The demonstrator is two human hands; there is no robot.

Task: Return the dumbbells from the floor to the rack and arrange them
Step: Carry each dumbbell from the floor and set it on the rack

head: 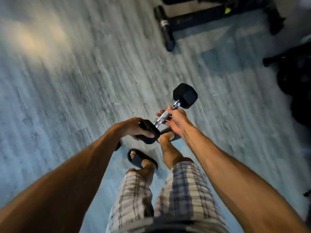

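Our right hand curls round the chrome handle of the dumbbell, and our left hand clasps its near black head. The dumbbell hangs off the floor, above our sandals. Beyond the dumbbell stands a black equipment frame. Right of the dumbbell sits dark gear, too blurred to name. Left of it the grey floor runs wide.

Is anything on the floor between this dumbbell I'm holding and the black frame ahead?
Nothing visible. The left hand and right hand hold the dumbbell, and the floor up to the black frame looks bare. I cannot tell if it is the rack.
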